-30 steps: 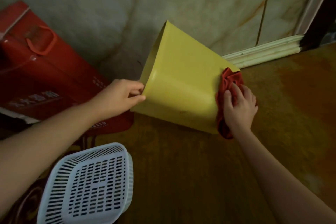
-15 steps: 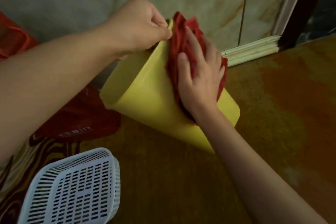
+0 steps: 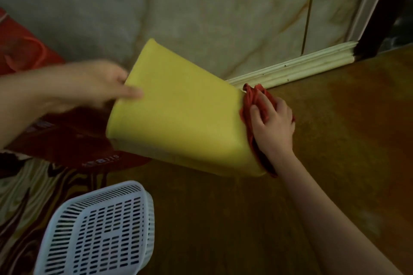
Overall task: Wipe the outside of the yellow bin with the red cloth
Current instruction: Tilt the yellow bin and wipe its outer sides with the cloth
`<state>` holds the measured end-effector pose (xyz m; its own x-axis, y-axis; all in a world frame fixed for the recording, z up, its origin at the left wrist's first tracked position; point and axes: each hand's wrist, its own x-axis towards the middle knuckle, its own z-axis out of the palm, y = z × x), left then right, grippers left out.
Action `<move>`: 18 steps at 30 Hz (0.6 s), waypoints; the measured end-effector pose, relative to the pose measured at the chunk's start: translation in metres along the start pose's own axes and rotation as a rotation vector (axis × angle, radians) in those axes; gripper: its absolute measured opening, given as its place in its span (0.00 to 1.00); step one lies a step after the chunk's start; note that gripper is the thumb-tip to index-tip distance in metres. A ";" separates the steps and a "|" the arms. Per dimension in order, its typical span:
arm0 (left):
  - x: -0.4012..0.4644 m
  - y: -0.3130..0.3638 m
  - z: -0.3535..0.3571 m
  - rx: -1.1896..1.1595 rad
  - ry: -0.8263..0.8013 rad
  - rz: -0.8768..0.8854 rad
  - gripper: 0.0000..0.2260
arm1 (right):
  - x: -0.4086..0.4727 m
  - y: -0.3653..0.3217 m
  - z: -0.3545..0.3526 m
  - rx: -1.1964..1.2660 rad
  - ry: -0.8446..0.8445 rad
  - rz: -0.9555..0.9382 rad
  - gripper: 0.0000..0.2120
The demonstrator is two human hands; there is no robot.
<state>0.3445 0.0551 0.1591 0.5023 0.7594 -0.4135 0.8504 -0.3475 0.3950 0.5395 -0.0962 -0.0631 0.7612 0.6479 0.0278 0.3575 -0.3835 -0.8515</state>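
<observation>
- overall, the yellow bin (image 3: 178, 116) was a smooth, matte plastic tub with rounded corners, tapering from a wide rim toward a narrower base.
- it lay tilted on its side above the brown floor (image 3: 335, 140), rim toward the left, base toward the right, close to the marbled wall (image 3: 201, 6) and the ribbed cream skirting (image 3: 297, 67).
- the red cloth (image 3: 252, 105) was soft, bunched in folds, and sat pressed against the bin's base end.
- the right hand (image 3: 273, 125) lay flat over the cloth, fingers spread slightly, pushing it onto the base rather than gripping it.
- the left hand (image 3: 98, 85) was blurred; it met the bin's rim edge with the thumb on the outer wall, apparently pinching the rim, though the grip could not be confirmed.
- a white slotted plastic basket (image 3: 98, 232) sat near the bottom left, well apart from the bin.
- a red carton (image 3: 24, 51) stood behind the left arm.
</observation>
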 end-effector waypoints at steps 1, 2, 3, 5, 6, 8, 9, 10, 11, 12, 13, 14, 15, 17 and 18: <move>-0.014 -0.013 0.004 -0.028 -0.076 -0.011 0.26 | 0.001 -0.001 -0.001 0.009 0.004 0.031 0.23; -0.025 -0.024 0.008 -0.080 -0.143 -0.006 0.29 | 0.002 -0.003 -0.002 0.025 0.003 0.080 0.22; -0.032 -0.031 0.012 -0.128 -0.190 0.018 0.28 | 0.003 -0.006 -0.004 0.040 -0.001 0.134 0.22; -0.031 -0.029 0.017 -0.195 -0.184 0.070 0.19 | 0.000 -0.024 -0.006 0.049 -0.004 0.189 0.21; -0.028 -0.021 0.019 -0.205 -0.157 0.095 0.16 | -0.006 -0.040 -0.004 0.054 -0.001 0.165 0.21; -0.019 -0.002 0.022 -0.188 -0.107 0.138 0.13 | -0.021 -0.079 0.003 0.102 0.007 0.028 0.21; -0.016 0.008 0.023 -0.192 -0.101 0.157 0.12 | -0.027 -0.100 0.008 0.139 0.012 -0.052 0.21; -0.014 0.016 0.025 -0.197 -0.102 0.172 0.12 | -0.032 -0.119 0.011 0.178 0.018 -0.121 0.22; -0.012 0.021 0.026 -0.196 -0.105 0.185 0.13 | -0.032 -0.133 0.012 0.209 0.024 -0.179 0.22; -0.011 0.025 0.026 -0.187 -0.106 0.196 0.14 | -0.028 -0.139 0.010 0.220 0.021 -0.231 0.22; -0.011 0.027 0.026 -0.175 -0.102 0.199 0.16 | -0.023 -0.136 0.007 0.197 0.009 -0.285 0.22; -0.011 0.028 0.026 -0.163 -0.103 0.196 0.17 | -0.018 -0.125 0.003 0.155 0.000 -0.342 0.22; -0.010 0.027 0.025 -0.161 -0.114 0.188 0.17 | -0.015 -0.108 0.001 0.116 -0.002 -0.385 0.22; -0.010 0.025 0.021 -0.200 -0.153 0.156 0.16 | -0.011 -0.058 -0.003 0.068 0.019 -0.355 0.22; -0.011 0.025 0.020 -0.243 -0.160 0.135 0.14 | -0.010 -0.031 -0.005 0.071 0.033 -0.268 0.22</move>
<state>0.3637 0.0273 0.1572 0.6425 0.6125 -0.4606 0.7222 -0.2828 0.6313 0.5239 -0.0939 -0.0341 0.6626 0.6975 0.2728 0.5103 -0.1539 -0.8461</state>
